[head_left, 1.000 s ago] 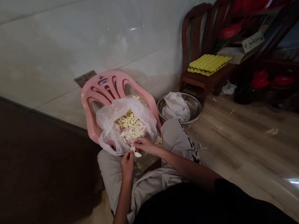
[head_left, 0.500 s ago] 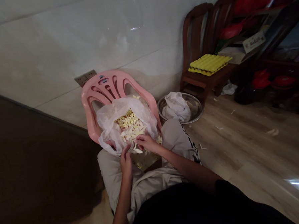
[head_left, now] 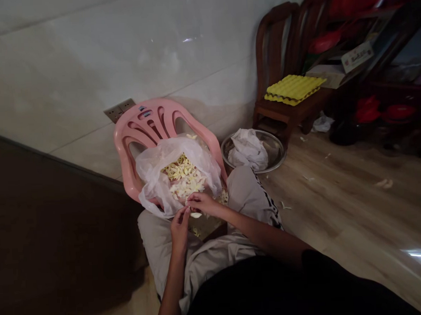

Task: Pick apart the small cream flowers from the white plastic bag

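A pink plastic chair (head_left: 209, 138) stands before my knees with an opened white plastic bag (head_left: 148, 168) on its seat. Pale yellow and white strips (head_left: 185, 175) lie heaped in the bag. At the bag's near edge my left hand (head_left: 180, 222) and my right hand (head_left: 201, 203) meet, fingertips pinched close together. What lies between the fingertips is too small to make out. One larger pale piece (head_left: 195, 215) shows just below my right hand; whether it is held is unclear.
Right of the chair, a metal basin (head_left: 277, 156) holds a white bag (head_left: 248, 148). Yellow egg trays (head_left: 294, 89) rest on a wooden chair (head_left: 275, 46). Pale scraps (head_left: 285, 205) dot the wooden floor. A dark panel (head_left: 59, 231) fills the left side.
My left hand has moved slightly up and right, bringing its fingertips to those of my right hand. The right hand has shifted a little left and down.
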The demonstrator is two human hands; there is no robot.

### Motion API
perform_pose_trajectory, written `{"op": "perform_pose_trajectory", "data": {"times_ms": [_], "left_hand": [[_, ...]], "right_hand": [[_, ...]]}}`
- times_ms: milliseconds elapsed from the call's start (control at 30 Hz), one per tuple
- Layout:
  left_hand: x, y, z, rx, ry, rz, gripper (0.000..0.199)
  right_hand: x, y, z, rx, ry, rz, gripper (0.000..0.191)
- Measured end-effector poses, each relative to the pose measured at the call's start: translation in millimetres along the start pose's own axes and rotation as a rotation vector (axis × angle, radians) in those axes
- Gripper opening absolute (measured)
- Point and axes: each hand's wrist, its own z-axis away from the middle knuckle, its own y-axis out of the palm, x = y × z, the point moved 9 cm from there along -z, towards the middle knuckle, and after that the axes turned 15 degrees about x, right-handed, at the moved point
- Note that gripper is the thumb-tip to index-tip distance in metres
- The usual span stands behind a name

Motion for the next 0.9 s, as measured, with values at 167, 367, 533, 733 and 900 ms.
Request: {"op": "perform_pose_trajectory", "data": {"times_ms": [167, 367, 533, 733, 900], "left_hand": [[-2, -2.6, 2, -0.029, 0.015, 0.023, 0.038], [-5, -3.1, 3, -0.051, 0.026, 0.021, 0.038], [-6, -3.1, 4, -0.056, 0.001, 0.036, 0.040], [-4, -4.7, 4, -0.043, -0.002, 0.051, 0.039], [-1, -9.3, 4, -0.077, 0.000, 0.045, 0.034]], "right_hand": [[1, 2, 1, 0.027, 0.016, 0.007, 0.045], [-1, 1, 0, 0.018, 0.004, 0.016, 0.043], [1, 2, -1, 0.027, -0.008, 0.025, 0.044], [1, 3, -1, 0.043, -0.011, 0.018, 0.044], [-7, 1, -2, 0.036, 0.013, 0.032, 0.041]]}}
